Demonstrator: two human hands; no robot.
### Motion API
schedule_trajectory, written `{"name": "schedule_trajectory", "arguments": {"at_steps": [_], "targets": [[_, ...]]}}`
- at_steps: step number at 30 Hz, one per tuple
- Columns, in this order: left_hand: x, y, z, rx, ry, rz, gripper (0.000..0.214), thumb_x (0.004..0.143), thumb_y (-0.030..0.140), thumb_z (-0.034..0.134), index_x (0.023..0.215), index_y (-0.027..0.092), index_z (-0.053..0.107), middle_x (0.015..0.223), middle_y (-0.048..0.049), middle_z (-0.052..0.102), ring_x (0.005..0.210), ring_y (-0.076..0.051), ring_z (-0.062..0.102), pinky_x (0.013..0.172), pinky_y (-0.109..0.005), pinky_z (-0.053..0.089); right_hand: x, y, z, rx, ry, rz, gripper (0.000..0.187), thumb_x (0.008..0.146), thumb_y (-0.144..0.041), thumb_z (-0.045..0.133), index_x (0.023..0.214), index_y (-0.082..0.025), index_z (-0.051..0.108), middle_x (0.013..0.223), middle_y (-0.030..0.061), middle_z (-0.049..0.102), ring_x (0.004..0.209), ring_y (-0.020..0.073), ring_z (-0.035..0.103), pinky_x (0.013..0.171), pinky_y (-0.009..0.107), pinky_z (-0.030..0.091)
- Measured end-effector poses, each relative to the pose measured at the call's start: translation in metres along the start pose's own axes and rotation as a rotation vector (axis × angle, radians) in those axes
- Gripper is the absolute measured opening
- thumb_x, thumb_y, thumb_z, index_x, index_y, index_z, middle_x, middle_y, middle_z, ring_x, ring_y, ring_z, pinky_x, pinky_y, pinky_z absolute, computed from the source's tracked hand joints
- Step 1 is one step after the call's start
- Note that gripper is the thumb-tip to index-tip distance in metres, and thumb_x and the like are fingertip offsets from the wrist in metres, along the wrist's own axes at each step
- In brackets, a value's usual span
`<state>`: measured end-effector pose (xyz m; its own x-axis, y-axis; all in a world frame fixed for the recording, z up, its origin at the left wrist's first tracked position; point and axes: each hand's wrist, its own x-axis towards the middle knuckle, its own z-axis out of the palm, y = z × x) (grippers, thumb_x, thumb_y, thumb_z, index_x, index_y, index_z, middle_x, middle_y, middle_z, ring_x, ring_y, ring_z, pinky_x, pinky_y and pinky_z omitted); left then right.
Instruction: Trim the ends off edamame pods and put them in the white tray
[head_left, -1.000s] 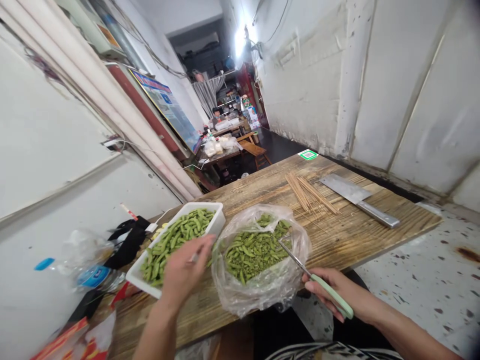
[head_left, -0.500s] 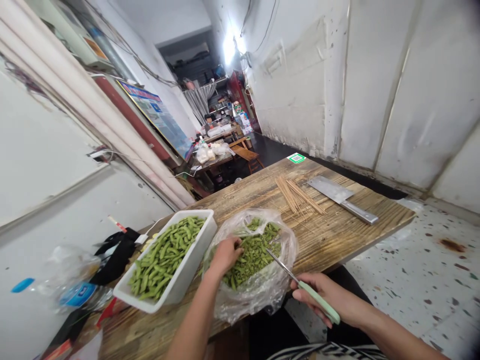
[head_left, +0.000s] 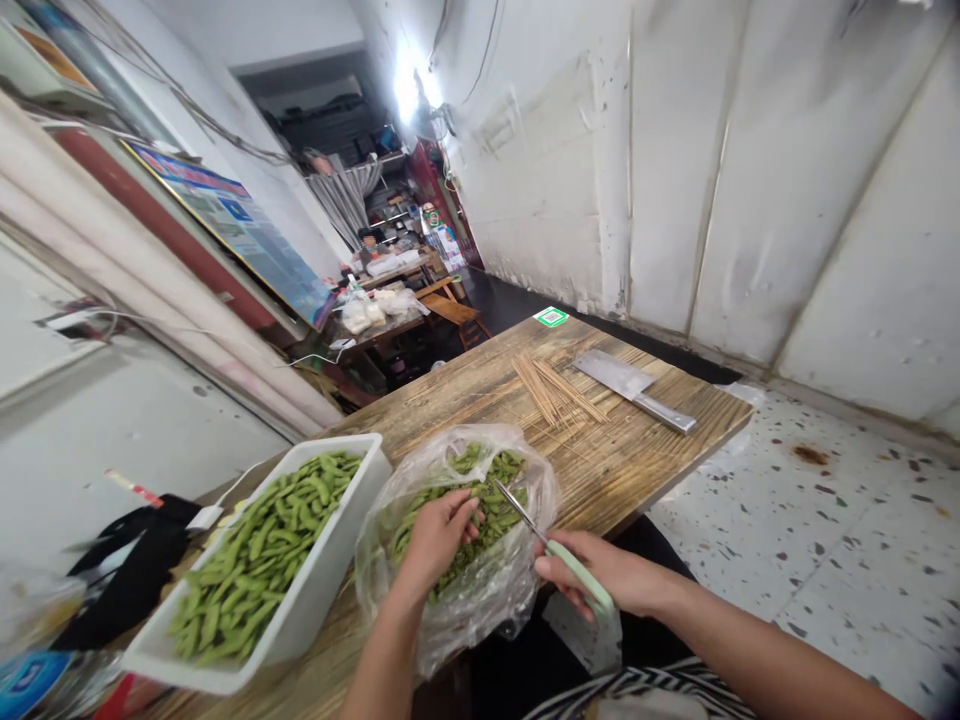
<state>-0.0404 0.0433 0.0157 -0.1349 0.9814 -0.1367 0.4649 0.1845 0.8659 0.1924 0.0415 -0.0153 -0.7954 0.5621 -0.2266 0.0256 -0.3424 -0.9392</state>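
My right hand is wrapped round the light green handle of a pair of scissors. The metal blades point up and left over a clear plastic bag, whose mouth is spread wide. Green edamame pods and small trimmed bits fill the bag. Over these pods, left of the blade tips, is my left hand with its fingertips pinched together; anything between them is too small to make out. Left of the bag, a white plastic tub holds a heap of edamame pods.
On the wooden table, a bundle of thin wooden skewers lies beyond the bag. A cleaver rests right of them. A water bottle and a black bag are at the left. A wall runs along the right.
The camera view has swung right, so the table items sit further left. My left hand has shifted toward the scissors' tips, and its fingers are now more visible.
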Motion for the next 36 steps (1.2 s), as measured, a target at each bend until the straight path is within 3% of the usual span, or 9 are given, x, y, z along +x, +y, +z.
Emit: {"name": "schedule_trajectory", "arguments": {"at_steps": [6, 10, 17, 22, 27, 31, 36], "targets": [[-0.013, 0.011, 0.009, 0.025, -0.071, 0.000, 0.034, 0.078, 0.047, 0.053, 0.063, 0.017, 0.062, 0.048, 0.0017, 0.053, 0.040, -0.010, 0.042, 0.044, -0.022, 0.030, -0.004, -0.011, 0.003, -0.200, 0.027, -0.055, 0.050, 0.072, -0.058, 0.064, 0.094, -0.014, 0.057, 0.057, -0.0070, 0.044, 0.046, 0.0055, 0.039, 0.044, 0.018, 0.031], [-0.015, 0.013, 0.012, -0.008, -0.119, -0.011, 0.036, 0.077, 0.049, 0.053, 0.065, 0.016, 0.061, 0.052, 0.0011, 0.056, 0.040, -0.009, 0.041, 0.043, -0.021, 0.029, -0.004, -0.015, 0.003, -0.283, 0.037, -0.092, 0.046, 0.073, -0.057, 0.063, 0.089, -0.013, 0.061, 0.056, -0.0059, 0.045, 0.048, 0.0067, 0.040, 0.046, 0.018, 0.029], [-0.016, 0.012, 0.018, -0.161, -0.121, -0.117, 0.039, 0.071, 0.052, 0.059, 0.061, 0.014, 0.061, 0.051, -0.0004, 0.057, 0.037, -0.007, 0.040, 0.039, -0.019, 0.028, -0.006, -0.011, 0.010, -0.243, 0.107, -0.052, 0.043, 0.072, -0.058, 0.063, 0.073, -0.016, 0.053, 0.048, -0.0076, 0.040, 0.043, 0.0058, 0.036, 0.043, 0.018, 0.025], [-0.016, 0.008, 0.017, -0.323, -0.084, -0.215, 0.039, 0.064, 0.049, 0.069, 0.075, 0.012, 0.064, 0.042, 0.0024, 0.052, 0.037, -0.007, 0.043, 0.038, -0.017, 0.030, 0.000, -0.005, 0.009, -0.185, 0.138, 0.010, 0.045, 0.070, -0.059, 0.064, 0.068, -0.017, 0.048, 0.045, -0.0083, 0.039, 0.038, 0.0054, 0.037, 0.039, 0.018, 0.026], [-0.015, 0.009, 0.015, -0.563, 0.003, -0.256, 0.036, 0.055, 0.039, 0.080, 0.065, 0.013, 0.057, 0.050, 0.0027, 0.056, 0.045, -0.007, 0.052, 0.042, -0.015, 0.040, -0.001, 0.002, 0.003, -0.018, 0.047, 0.018, 0.047, 0.071, -0.061, 0.062, 0.081, -0.018, 0.049, 0.048, -0.0090, 0.043, 0.035, 0.0055, 0.038, 0.032, 0.016, 0.032], [-0.014, 0.008, 0.019, -0.698, 0.117, -0.279, 0.031, 0.057, 0.030, 0.081, 0.064, 0.012, 0.057, 0.055, 0.0000, 0.061, 0.051, -0.008, 0.057, 0.050, -0.016, 0.048, -0.005, 0.005, 0.005, 0.027, -0.003, -0.001, 0.048, 0.073, -0.063, 0.058, 0.082, -0.018, 0.046, 0.055, -0.0080, 0.046, 0.036, 0.0039, 0.040, 0.033, 0.015, 0.035], [-0.015, 0.008, 0.028, -0.823, 0.157, -0.271, 0.026, 0.060, 0.020, 0.080, 0.061, 0.013, 0.056, 0.056, 0.0013, 0.060, 0.057, -0.008, 0.061, 0.056, -0.015, 0.053, -0.007, -0.003, 0.010, 0.016, 0.018, 0.014, 0.051, 0.071, -0.067, 0.056, 0.071, -0.017, 0.045, 0.052, -0.0076, 0.046, 0.033, 0.0034, 0.040, 0.030, 0.015, 0.034]]}}
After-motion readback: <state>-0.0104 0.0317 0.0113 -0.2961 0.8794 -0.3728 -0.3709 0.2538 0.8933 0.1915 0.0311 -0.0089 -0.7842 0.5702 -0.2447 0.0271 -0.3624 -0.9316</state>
